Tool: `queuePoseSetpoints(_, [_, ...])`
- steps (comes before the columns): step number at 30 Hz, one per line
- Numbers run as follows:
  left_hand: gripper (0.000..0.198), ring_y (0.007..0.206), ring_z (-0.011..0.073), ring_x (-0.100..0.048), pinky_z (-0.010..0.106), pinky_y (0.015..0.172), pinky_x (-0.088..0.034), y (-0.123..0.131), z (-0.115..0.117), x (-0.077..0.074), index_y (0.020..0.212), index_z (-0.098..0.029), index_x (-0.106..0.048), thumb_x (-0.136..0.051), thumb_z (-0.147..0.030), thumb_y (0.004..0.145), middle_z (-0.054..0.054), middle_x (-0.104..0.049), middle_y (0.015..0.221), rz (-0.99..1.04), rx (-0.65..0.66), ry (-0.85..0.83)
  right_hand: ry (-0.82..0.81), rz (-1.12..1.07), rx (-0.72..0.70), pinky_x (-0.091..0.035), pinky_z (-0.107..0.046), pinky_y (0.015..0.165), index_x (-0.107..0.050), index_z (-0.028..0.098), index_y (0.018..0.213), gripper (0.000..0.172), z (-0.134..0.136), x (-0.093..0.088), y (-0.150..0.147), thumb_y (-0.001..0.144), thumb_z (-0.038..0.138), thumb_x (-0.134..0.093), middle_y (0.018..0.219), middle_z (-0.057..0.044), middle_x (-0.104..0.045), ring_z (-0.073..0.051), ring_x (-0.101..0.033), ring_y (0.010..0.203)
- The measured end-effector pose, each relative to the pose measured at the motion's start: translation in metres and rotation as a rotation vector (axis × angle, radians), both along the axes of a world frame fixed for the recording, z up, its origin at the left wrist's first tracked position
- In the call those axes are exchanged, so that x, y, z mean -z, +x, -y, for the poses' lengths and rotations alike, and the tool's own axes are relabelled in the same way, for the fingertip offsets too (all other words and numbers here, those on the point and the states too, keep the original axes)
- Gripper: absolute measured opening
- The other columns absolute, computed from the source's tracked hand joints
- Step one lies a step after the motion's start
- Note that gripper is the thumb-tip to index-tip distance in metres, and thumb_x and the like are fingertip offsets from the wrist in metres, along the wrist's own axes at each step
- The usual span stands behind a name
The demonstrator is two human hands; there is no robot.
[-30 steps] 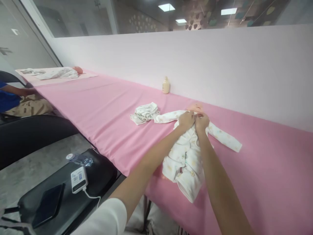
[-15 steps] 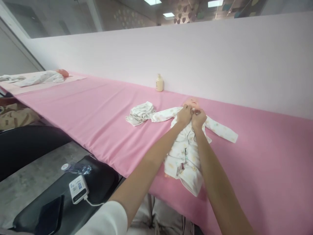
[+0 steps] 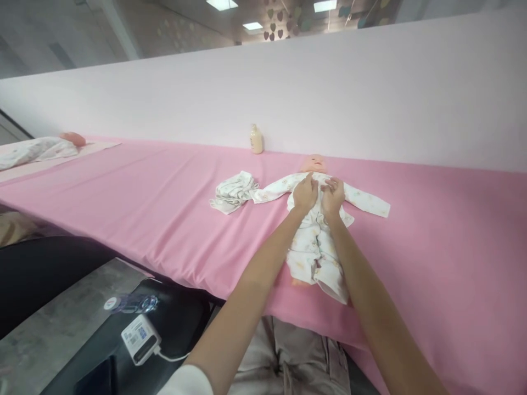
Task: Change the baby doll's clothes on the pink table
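Left hand [image 3: 305, 193], right hand [image 3: 332, 196] both pinching romper [image 3: 313, 249] front at doll [image 3: 313, 163] chest. Sleeves look on; lower front seemingly unfastened, near table [image 3: 164, 192] front edge.

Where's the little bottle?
In the head view, the bottle stands at the back of the pink table, against the white wall, a little left of the doll's head and behind the crumpled cloth.

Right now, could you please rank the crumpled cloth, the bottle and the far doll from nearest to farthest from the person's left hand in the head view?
1. Crumpled cloth, just left of the left hand gripping the sleepsuit.
2. Bottle, back by the wall.
3. Far doll, at the far left end of the table.
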State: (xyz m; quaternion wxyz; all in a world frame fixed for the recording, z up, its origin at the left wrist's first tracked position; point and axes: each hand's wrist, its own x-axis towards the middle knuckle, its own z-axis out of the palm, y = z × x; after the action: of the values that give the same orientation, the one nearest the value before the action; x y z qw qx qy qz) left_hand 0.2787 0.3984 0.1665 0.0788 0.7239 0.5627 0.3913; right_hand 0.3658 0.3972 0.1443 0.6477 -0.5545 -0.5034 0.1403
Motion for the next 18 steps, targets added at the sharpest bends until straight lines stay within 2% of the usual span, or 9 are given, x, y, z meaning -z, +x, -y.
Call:
queuePoseSetpoints(2, [0.037,0.108,0.0163,-0.058,0.026,0.094,-0.041,-0.001,0.008,0.002,0.129,-0.017,-0.049,-0.035,-0.031,0.097,0.005,-0.064,0.119,0.036,-0.005,-0.014,-0.002,0.029,0.037,-0.049,-0.032,0.085,-0.054,0.012,0.107,0.035,0.005,0.001,0.000,0.077,0.015,-0.037,0.109,-0.014,-0.062,-0.017,-0.063,0.088])
queuePoseSetpoints(4, [0.034,0.112,0.0150,-0.056,0.025,0.095,-0.040,-0.001,0.014,0.003,0.124,-0.019,-0.053,-0.037,-0.031,0.097,0.004,-0.061,0.124,0.027,-0.023,-0.026,0.000,0.084,0.055,-0.045,-0.035,0.093,-0.059,0.012,0.092,0.024,0.010,0.001,-0.001,0.076,0.017,-0.042,0.108,-0.015,-0.061,-0.020,-0.059,0.099])
queuePoseSetpoints(6, [0.031,0.111,0.0150,-0.056,0.025,0.093,-0.041,0.000,0.018,0.003,0.120,-0.019,-0.054,-0.037,-0.031,0.096,0.005,-0.060,0.125,0.022,-0.063,-0.048,0.009,0.129,0.055,-0.039,-0.038,0.100,-0.061,0.014,0.078,0.017,0.013,0.000,-0.002,0.077,0.019,-0.045,0.109,-0.016,-0.060,-0.023,-0.053,0.110])
queuePoseSetpoints(8, [0.029,0.106,0.0163,-0.058,0.026,0.087,-0.043,0.002,0.021,0.002,0.113,-0.017,-0.056,-0.037,-0.032,0.096,0.007,-0.060,0.121,0.023,-0.102,-0.065,0.016,0.161,0.050,-0.037,-0.039,0.102,-0.060,0.015,0.072,0.016,0.014,-0.001,-0.003,0.078,0.019,-0.045,0.109,-0.016,-0.059,-0.024,-0.051,0.112])
queuePoseSetpoints(11, [0.026,0.099,0.0172,-0.059,0.028,0.080,-0.044,0.005,0.025,0.001,0.105,-0.018,-0.057,-0.037,-0.032,0.096,0.007,-0.060,0.115,0.008,-0.124,-0.065,0.026,0.179,0.035,-0.043,-0.036,0.096,-0.058,0.016,0.073,0.012,0.016,-0.001,-0.002,0.075,0.017,-0.046,0.101,-0.012,-0.060,-0.021,-0.054,0.101])
queuePoseSetpoints(14, [0.023,0.101,0.0158,-0.057,0.026,0.076,-0.042,0.004,0.029,0.002,0.102,-0.021,-0.058,-0.038,-0.030,0.096,0.004,-0.059,0.117,-0.025,-0.092,-0.026,0.042,0.171,0.024,-0.047,-0.031,0.084,-0.055,0.017,0.075,0.008,0.017,-0.001,0.000,0.073,0.015,-0.047,0.091,-0.008,-0.057,-0.017,-0.054,0.086])
queuePoseSetpoints(18, [0.020,0.106,0.0148,-0.054,0.026,0.075,-0.041,0.003,0.031,0.005,0.103,-0.023,-0.057,-0.039,-0.029,0.097,0.002,-0.058,0.117,-0.059,-0.051,0.027,0.059,0.164,0.016,-0.047,-0.029,0.081,-0.050,0.018,0.073,0.004,0.018,0.000,0.000,0.073,0.015,-0.047,0.084,-0.006,-0.054,-0.016,-0.052,0.082])
